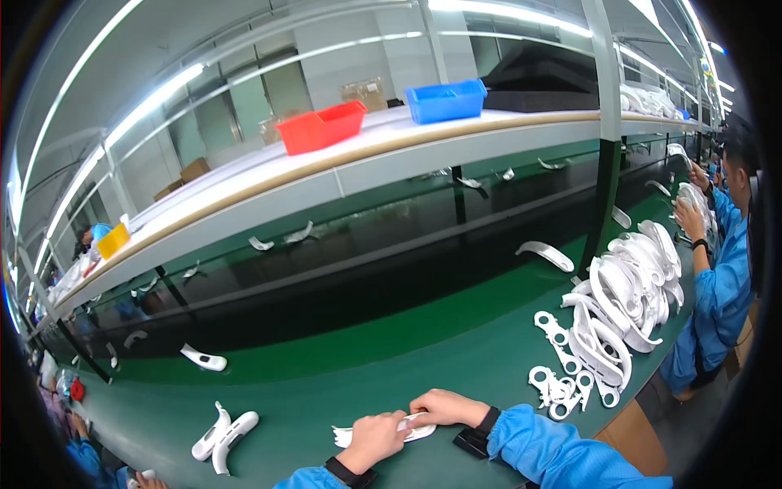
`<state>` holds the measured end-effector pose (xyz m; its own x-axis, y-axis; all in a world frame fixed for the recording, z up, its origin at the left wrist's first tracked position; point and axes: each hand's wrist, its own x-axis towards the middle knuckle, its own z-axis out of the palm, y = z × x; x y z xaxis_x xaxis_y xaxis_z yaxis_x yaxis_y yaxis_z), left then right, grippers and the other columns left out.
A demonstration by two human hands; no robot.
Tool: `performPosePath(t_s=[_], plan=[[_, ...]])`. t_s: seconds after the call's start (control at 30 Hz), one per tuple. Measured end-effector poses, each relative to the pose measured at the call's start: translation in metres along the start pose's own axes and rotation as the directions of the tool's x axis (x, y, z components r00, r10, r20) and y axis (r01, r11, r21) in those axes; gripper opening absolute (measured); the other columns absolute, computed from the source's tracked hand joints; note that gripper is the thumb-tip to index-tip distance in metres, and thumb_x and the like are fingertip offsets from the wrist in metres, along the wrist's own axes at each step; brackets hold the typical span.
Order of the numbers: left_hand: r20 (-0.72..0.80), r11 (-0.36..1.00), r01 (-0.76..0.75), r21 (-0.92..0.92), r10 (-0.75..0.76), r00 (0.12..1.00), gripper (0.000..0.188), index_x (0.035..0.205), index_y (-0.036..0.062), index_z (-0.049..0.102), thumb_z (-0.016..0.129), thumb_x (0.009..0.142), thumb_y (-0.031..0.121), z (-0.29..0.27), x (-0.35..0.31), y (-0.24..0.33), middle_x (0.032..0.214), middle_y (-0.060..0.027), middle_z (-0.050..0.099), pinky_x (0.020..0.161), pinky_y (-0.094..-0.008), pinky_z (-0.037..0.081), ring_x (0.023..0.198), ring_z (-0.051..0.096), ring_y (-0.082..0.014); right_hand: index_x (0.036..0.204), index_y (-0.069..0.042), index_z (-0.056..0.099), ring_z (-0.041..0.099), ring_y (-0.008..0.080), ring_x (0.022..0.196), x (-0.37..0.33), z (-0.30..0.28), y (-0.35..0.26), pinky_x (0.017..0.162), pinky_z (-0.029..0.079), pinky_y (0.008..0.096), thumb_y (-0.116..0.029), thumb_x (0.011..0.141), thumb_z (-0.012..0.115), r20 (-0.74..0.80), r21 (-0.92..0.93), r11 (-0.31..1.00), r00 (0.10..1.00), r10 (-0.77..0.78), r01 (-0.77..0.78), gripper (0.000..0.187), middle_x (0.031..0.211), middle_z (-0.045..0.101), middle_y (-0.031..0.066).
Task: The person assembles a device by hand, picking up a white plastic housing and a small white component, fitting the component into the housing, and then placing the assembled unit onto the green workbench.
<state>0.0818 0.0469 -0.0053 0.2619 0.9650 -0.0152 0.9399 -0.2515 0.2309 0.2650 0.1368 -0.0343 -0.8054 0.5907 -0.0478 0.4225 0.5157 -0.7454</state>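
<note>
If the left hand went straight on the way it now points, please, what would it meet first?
Touching the white part, the left hand would probably meet the right hand first; exact depth is unclear.

white part (422,433): smooth plastic | green tabletop (301,416): smooth, satin | blue sleeve (562,450): matt cloth | red bin (324,132): plastic

Workbench (293,391), green-topped, at 6 o'clock. Long white-topped shelf (391,158), 9 to 2 o'clock. Lit tubes (155,102), 10 and 1 o'clock; pale wall (326,73), 11 o'clock.
</note>
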Motion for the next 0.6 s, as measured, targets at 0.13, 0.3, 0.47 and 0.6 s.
performPosePath(t_s=[0.13, 0.3, 0.47, 0.6], plan=[[-0.328, 0.984, -0.171, -0.047, 0.147, 0.933, 0.039, 0.116, 0.0126, 0.062, 0.068, 0.083, 0.033, -0.014, -0.003, 0.001, 0.108, -0.0097, 0.062, 0.093, -0.0473, 0.040, 0.105, 0.059, -0.0271, 0.084, -0.007, 0.068, 0.061, 0.0269, 0.061, -0.008, 0.001, 0.011, 0.057, 0.046, 0.0372, -0.041, 0.082, 0.071, -0.186, 0.003, 0.995, 0.978, -0.094, 0.096, 0.034, 0.069, 0.063, 0.0115], [-0.660, 0.959, -0.100, -0.264, -0.105, 0.744, 0.035, 0.113, 0.0076, 0.060, 0.067, 0.082, 0.022, 0.013, -0.016, -0.026, 0.111, -0.0081, 0.058, 0.097, -0.0437, 0.033, 0.106, 0.053, -0.0270, 0.085, 0.003, 0.070, 0.057, 0.0079, 0.065, -0.022, -0.034, 0.056, 0.059, 0.046, 0.0264, -0.031, 0.084, 0.073, -0.422, 0.290, 0.934, 0.849, 0.319, -0.207, 0.034, 0.069, 0.065, 0.0038], [-0.630, 0.851, -0.049, -0.524, -0.349, 0.694, 0.022, 0.102, 0.0075, 0.062, 0.066, 0.081, 0.013, 0.041, -0.009, -0.069, 0.103, -0.0068, 0.059, 0.089, -0.0389, 0.041, 0.096, 0.059, -0.0252, 0.096, 0.004, 0.065, 0.055, 0.0136, 0.049, 0.002, -0.063, 0.058, 0.044, 0.042, 0.0267, -0.020, 0.083, 0.071, -0.461, 0.574, 0.746, 0.620, 0.635, -0.338, 0.027, 0.063, 0.062, 0.0088], [-0.720, 0.880, -0.130, -0.457, -0.279, 0.635, 0.016, 0.096, 0.0095, 0.064, 0.065, 0.080, 0.013, 0.043, -0.011, -0.066, 0.098, -0.0040, 0.060, 0.091, -0.0387, 0.040, 0.095, 0.058, -0.0254, 0.127, 0.004, 0.043, 0.066, 0.0237, 0.078, 0.033, -0.066, 0.036, 0.064, 0.057, 0.0324, -0.015, 0.088, 0.062, -0.387, 0.877, 0.478, 0.664, 0.640, 0.050, 0.047, 0.102, 0.061, 0.0155]])
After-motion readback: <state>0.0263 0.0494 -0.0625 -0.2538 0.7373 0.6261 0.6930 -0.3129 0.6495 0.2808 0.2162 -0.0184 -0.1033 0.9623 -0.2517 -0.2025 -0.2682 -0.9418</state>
